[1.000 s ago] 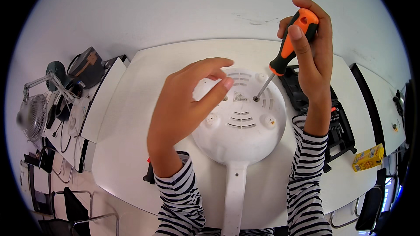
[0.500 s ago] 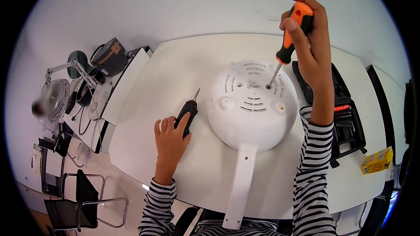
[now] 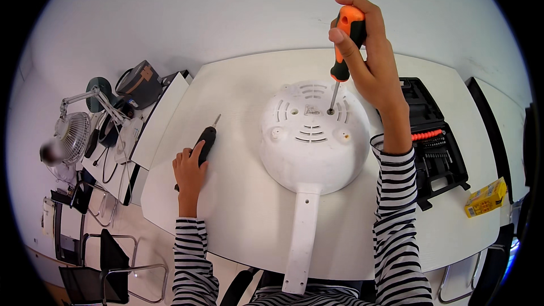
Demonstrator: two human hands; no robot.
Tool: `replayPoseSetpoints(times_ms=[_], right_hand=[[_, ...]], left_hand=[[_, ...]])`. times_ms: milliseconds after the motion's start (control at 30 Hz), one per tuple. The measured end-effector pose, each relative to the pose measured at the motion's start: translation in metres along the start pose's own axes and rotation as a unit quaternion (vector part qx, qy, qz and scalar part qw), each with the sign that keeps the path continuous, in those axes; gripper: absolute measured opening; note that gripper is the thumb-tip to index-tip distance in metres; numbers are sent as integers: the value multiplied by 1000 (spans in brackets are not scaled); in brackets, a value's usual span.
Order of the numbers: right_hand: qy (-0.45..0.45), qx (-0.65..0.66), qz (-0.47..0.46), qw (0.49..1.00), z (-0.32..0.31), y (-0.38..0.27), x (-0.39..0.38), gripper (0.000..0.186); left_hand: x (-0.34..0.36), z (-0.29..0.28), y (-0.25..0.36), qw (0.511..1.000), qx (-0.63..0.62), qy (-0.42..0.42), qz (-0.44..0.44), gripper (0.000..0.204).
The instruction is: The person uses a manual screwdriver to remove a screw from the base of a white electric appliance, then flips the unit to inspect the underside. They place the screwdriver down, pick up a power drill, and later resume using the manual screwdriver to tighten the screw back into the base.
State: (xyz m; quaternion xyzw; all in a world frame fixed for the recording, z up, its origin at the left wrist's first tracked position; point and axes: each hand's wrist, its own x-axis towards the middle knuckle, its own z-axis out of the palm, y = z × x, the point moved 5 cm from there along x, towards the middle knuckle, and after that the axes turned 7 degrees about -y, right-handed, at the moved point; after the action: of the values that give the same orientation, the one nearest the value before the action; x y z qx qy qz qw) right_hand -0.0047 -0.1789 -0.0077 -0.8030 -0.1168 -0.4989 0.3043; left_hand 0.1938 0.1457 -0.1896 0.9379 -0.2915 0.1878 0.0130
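Note:
A white round appliance housing (image 3: 309, 144) lies upside down on the white table (image 3: 238, 215), its long flat handle pointing toward me. My right hand (image 3: 371, 62) grips an orange-and-black screwdriver (image 3: 344, 39) held nearly upright, its tip set in a screw hole on the housing's upper right. My left hand (image 3: 190, 170) rests on the table to the left, closed around a black electric screwdriver (image 3: 205, 141) whose bit points away from me.
An open black tool case (image 3: 433, 141) with bits lies right of the housing. A yellow box (image 3: 484, 197) sits near the table's right edge. A side table at left carries a small fan (image 3: 68, 136), a desk lamp and cables. Chairs stand below left.
My left hand left the housing, moved left and took hold of the black electric screwdriver. My right hand keeps the orange screwdriver in the same hole, now more upright.

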Motion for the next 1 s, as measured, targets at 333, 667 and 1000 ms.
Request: replayPoseSetpoints(times_ms=[333, 667, 1000], right_hand=[[9, 6, 20, 1000, 0, -1, 0, 38], [11, 50, -11, 999, -1, 3, 2, 38], [12, 30, -7, 999, -3, 3, 2, 37]], left_hand=[[7, -32, 40, 992, -60, 96, 63, 42], [22, -116, 130, 955, -158, 176, 181, 36], [9, -139, 188, 927, -273, 135, 221, 36]])
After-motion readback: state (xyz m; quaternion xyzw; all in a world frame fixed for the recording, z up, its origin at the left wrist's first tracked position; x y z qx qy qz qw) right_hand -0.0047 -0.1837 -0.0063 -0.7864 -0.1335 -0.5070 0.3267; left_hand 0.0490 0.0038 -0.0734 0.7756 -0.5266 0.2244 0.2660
